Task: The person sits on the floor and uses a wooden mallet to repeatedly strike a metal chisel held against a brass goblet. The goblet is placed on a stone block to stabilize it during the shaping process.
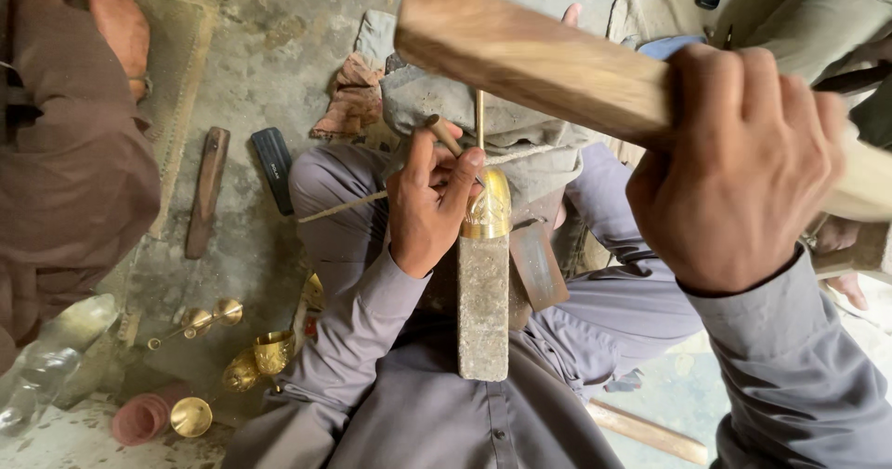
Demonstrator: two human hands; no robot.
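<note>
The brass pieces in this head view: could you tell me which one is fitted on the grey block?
The engraved brass cap under the left hand; the other brass pieces lie loose on the floor at the left.

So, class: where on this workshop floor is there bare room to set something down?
Bare concrete floor lies between the mat and the rags. It is crowded lower left around the brass cups and between the left hand and right hand.

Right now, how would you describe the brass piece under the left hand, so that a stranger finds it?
Start at the grey block standing on the person's lap. The brass piece caps its top end, beside the left hand. Unlike the loose brass cups on the floor, it is domed and engraved.
</note>
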